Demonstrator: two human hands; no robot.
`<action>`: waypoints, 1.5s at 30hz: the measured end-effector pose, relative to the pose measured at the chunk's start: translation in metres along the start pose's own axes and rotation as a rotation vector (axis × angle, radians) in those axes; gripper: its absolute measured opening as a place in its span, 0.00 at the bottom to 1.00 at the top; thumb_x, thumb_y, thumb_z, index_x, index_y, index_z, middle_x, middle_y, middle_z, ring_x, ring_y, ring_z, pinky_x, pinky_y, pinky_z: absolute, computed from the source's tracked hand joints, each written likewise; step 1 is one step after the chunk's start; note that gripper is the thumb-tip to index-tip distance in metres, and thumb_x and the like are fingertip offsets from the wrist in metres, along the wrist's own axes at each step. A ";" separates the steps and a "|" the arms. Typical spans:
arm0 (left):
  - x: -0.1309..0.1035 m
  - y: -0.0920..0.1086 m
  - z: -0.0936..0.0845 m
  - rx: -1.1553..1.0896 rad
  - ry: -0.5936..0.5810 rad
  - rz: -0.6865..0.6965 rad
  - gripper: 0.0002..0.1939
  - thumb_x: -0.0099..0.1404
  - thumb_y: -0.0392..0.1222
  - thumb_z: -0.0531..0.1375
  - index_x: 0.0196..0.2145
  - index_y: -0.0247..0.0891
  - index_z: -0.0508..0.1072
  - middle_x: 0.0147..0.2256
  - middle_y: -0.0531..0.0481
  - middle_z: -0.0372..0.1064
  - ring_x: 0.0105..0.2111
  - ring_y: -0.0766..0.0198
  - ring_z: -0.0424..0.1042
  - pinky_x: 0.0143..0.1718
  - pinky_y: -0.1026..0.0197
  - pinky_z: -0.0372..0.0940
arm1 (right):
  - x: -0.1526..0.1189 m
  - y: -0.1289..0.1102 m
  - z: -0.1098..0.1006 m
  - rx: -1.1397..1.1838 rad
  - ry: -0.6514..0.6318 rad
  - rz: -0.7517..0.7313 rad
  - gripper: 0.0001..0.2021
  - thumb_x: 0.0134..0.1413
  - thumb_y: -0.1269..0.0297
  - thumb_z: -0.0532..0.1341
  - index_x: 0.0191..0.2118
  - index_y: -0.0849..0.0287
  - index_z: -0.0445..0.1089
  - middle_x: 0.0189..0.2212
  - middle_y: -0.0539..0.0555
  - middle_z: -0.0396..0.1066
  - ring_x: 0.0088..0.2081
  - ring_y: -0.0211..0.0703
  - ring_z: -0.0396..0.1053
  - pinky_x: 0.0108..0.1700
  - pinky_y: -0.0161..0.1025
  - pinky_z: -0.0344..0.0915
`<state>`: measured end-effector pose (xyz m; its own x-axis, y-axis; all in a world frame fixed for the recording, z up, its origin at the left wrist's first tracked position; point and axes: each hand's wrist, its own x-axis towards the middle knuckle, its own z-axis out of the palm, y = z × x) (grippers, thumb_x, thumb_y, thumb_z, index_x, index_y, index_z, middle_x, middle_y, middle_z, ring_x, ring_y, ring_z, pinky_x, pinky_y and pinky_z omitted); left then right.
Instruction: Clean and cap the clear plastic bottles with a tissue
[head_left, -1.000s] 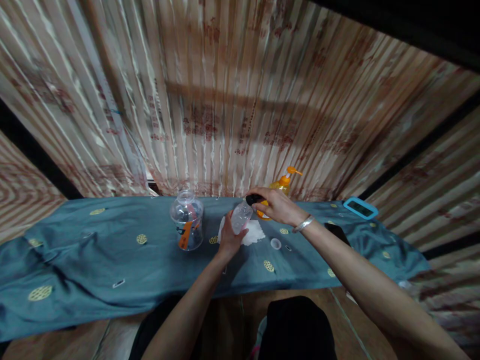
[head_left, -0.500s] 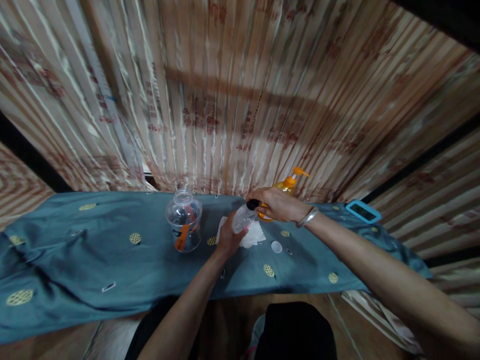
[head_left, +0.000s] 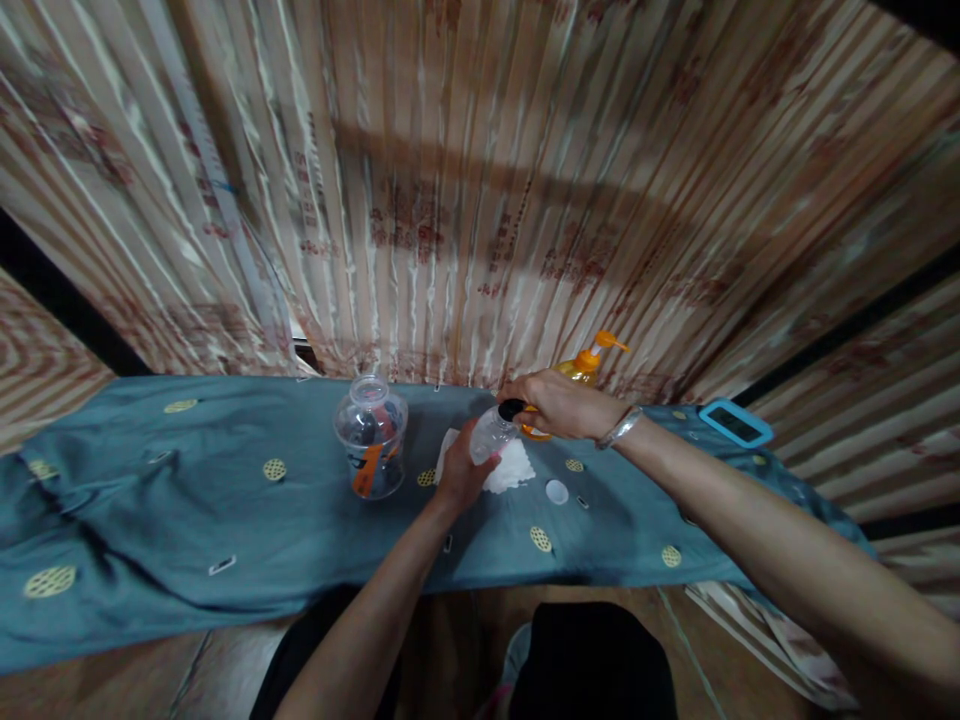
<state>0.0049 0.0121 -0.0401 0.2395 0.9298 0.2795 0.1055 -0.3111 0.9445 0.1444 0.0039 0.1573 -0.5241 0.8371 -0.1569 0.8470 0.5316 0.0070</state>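
My left hand (head_left: 459, 474) grips a small clear bottle (head_left: 489, 436), tilted with its neck up and to the right. My right hand (head_left: 559, 405), with a silver bracelet at the wrist, is closed over the bottle's black cap (head_left: 511, 409). Both hands hover just above a white tissue (head_left: 516, 468) lying on the teal cloth (head_left: 187, 510). A clear round jar (head_left: 372, 434) with an orange label and dark things inside stands to the left of my left hand.
An orange pump bottle (head_left: 584, 368) stands behind my right hand by the striped curtain. A small white cap (head_left: 556, 491) lies on the cloth right of the tissue. A device in a light blue case (head_left: 736, 422) sits at the far right.
My hands and the bottle have stayed together; the right hand has shifted slightly on the cap. The view has drifted a little.
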 end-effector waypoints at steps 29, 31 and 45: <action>0.002 -0.005 0.003 0.008 0.043 0.008 0.27 0.55 0.46 0.66 0.52 0.37 0.68 0.43 0.44 0.76 0.42 0.53 0.75 0.45 0.51 0.69 | 0.005 -0.008 -0.003 -0.110 -0.027 0.004 0.08 0.57 0.75 0.61 0.42 0.62 0.74 0.39 0.58 0.78 0.43 0.48 0.75 0.39 0.36 0.60; 0.001 -0.003 0.002 0.008 0.037 0.011 0.27 0.56 0.47 0.65 0.52 0.37 0.68 0.44 0.43 0.76 0.43 0.53 0.75 0.45 0.51 0.69 | 0.006 -0.008 -0.003 -0.131 -0.040 0.028 0.07 0.59 0.74 0.61 0.42 0.63 0.74 0.38 0.58 0.78 0.41 0.48 0.75 0.37 0.36 0.59; 0.000 0.000 0.000 -0.012 0.010 0.008 0.27 0.56 0.43 0.64 0.53 0.37 0.67 0.46 0.43 0.75 0.44 0.50 0.74 0.47 0.51 0.68 | 0.007 -0.005 0.002 -0.100 0.052 0.097 0.19 0.59 0.58 0.65 0.52 0.63 0.70 0.44 0.63 0.77 0.47 0.53 0.75 0.42 0.38 0.64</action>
<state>0.0053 0.0121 -0.0398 0.2310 0.9292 0.2885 0.0917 -0.3160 0.9443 0.1372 0.0066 0.1540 -0.4463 0.8894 -0.0992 0.8821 0.4559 0.1185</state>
